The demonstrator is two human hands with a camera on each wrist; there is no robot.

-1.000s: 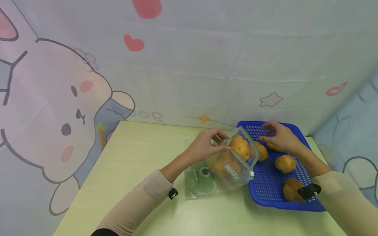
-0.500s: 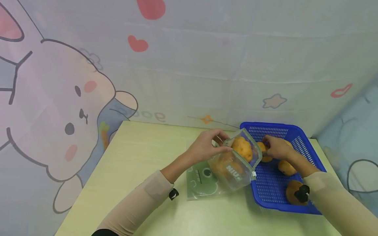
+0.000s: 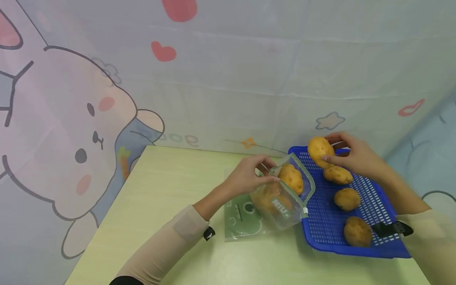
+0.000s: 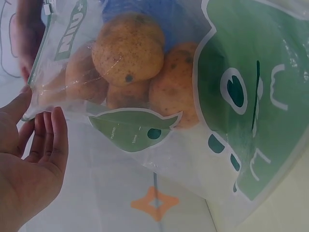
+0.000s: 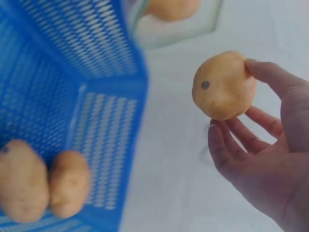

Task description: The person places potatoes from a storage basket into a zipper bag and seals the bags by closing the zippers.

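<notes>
My left hand (image 3: pixel 249 174) pinches the rim of a clear zip bag (image 3: pixel 281 198) with a green frog print, holding its mouth up and open toward the basket. Several potatoes (image 4: pixel 128 48) lie inside the bag (image 4: pixel 231 111). My right hand (image 3: pixel 356 156) holds one potato (image 3: pixel 320 151) in its fingertips, lifted above the far edge of the blue basket (image 3: pixel 331 237). In the right wrist view that potato (image 5: pixel 223 86) sits between thumb and fingers, clear of the basket (image 5: pixel 111 96).
Three potatoes (image 3: pixel 347 198) still lie in the blue basket at the table's right side. The pale green table (image 3: pixel 171 190) stretches to the left. A printed cloth backdrop (image 3: pixel 107 99) rises right behind the table.
My right hand reached into the basket, closed on a potato and raised it above the basket's far edge. The left hand and the bag stayed put.
</notes>
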